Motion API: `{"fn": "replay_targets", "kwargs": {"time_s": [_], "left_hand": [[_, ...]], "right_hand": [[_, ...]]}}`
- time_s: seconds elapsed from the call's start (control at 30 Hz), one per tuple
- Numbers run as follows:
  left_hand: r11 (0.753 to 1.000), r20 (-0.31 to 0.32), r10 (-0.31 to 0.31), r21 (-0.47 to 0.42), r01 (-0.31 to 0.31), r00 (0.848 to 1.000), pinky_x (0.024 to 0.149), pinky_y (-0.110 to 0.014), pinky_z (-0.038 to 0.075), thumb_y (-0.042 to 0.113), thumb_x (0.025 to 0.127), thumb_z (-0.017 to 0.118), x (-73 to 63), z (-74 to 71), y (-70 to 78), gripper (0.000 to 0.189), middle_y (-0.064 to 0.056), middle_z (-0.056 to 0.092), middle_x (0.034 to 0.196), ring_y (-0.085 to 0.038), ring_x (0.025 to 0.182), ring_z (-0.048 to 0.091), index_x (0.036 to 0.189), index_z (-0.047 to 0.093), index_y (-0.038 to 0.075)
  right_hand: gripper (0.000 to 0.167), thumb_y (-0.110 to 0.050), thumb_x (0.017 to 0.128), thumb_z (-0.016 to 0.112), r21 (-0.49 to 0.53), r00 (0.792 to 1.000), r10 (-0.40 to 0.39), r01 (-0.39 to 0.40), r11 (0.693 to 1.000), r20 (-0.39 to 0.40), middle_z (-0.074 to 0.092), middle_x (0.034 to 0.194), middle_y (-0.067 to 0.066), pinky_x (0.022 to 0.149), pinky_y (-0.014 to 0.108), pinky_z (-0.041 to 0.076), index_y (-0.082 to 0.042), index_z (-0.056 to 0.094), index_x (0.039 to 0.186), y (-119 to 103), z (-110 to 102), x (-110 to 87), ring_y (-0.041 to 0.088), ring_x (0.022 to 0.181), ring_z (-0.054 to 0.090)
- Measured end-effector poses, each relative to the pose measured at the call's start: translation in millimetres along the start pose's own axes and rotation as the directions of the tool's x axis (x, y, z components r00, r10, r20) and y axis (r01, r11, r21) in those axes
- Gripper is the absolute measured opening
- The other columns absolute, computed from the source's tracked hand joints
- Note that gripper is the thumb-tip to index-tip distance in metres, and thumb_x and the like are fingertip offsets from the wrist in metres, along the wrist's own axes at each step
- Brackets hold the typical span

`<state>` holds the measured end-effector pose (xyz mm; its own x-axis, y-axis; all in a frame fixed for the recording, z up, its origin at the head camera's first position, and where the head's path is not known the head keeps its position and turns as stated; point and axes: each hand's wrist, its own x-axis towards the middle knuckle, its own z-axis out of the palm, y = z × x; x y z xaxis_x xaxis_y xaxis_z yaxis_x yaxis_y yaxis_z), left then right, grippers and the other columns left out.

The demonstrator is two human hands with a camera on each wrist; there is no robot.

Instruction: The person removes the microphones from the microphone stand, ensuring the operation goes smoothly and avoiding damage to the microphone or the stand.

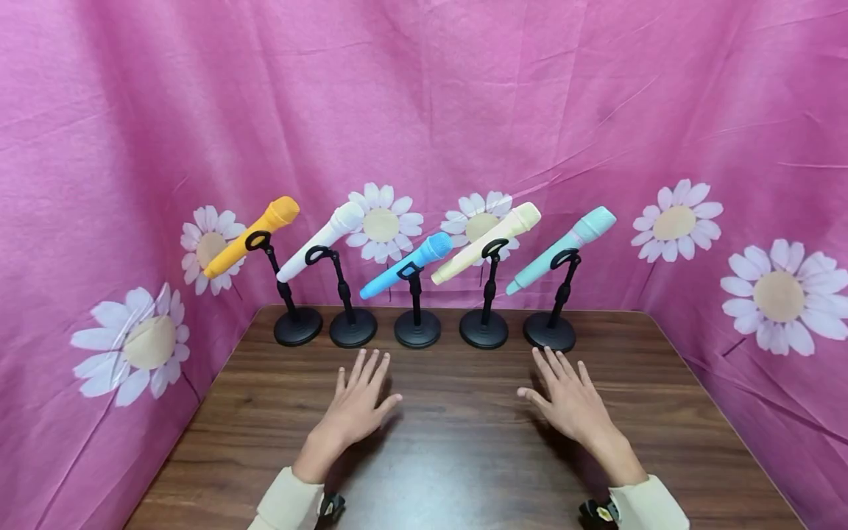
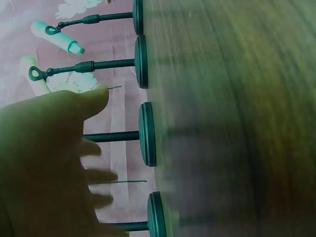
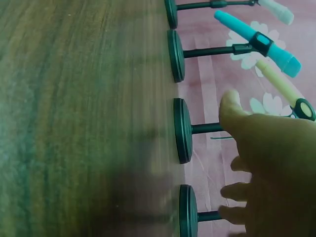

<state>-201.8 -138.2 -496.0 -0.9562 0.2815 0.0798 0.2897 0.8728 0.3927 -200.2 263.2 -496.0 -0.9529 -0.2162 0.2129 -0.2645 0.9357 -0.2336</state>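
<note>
Along the table's back edge, several microphones tilt in black stands: orange [image 1: 246,237], white [image 1: 321,241], blue [image 1: 407,265], cream [image 1: 486,243] and mint green [image 1: 562,250]. My left hand [image 1: 358,405], palm down with fingers spread, is in front of the white microphone's stand base [image 1: 353,328] and holds nothing. On the other side my right hand [image 1: 571,401] is likewise spread, its fingertips close to the mint microphone's stand base [image 1: 550,333]. The left wrist view shows the left hand [image 2: 49,153] with its thumb apart; the right wrist view shows the right hand [image 3: 281,163] without anything in it.
The brown wooden table [image 1: 437,456] reaches back to a pink curtain [image 1: 424,110] printed with white daisies, which also hangs along both sides. Small black devices are strapped at the left wrist [image 1: 331,506] and the right wrist [image 1: 599,511], below pale sleeves.
</note>
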Motion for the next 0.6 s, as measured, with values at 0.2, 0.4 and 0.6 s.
{"fn": "replay_targets", "kwargs": {"time_s": [0.2,0.4,0.6], "left_hand": [[0.991,-0.161,0.118,-0.038,-0.126,0.98,0.109,-0.058,0.053,0.031,0.107,0.067,10.9,1.2,12.7,0.051,-0.015,0.067,0.144,-0.034,0.137,0.062,0.15,0.059,0.005],[0.978,-0.336,0.172,-0.052,-0.2,0.926,0.068,-0.031,0.056,0.019,0.101,0.074,29.9,-1.6,33.4,0.011,0.006,0.076,0.095,-0.008,0.077,0.068,0.112,0.073,0.015],[0.96,-0.387,0.212,-0.088,-0.265,0.897,0.065,-0.026,0.052,0.015,0.101,0.074,49.6,-2.2,53.4,0.005,0.01,0.071,0.081,-0.005,0.068,0.061,0.099,0.071,0.018]], "right_hand": [[0.067,-0.045,0.104,0.069,0.083,0.992,0.103,-0.096,0.992,-0.08,0.07,0.133,0.029,0.086,0.068,0.056,-0.005,0.052,0.155,2,-9,7.4,0.051,0.116,0.069],[0.046,-0.031,0.105,0.07,0.156,0.979,0.145,-0.123,0.98,-0.144,0.079,0.114,0.016,0.076,0.061,0.058,-0.007,0.064,0.142,8,-22,16.0,0.037,0.097,0.076],[0.035,-0.028,0.104,0.07,0.171,0.975,0.138,-0.109,0.979,-0.171,0.08,0.108,0.009,0.074,0.057,0.058,-0.008,0.069,0.133,16,-27,24.0,0.031,0.092,0.077]]}}
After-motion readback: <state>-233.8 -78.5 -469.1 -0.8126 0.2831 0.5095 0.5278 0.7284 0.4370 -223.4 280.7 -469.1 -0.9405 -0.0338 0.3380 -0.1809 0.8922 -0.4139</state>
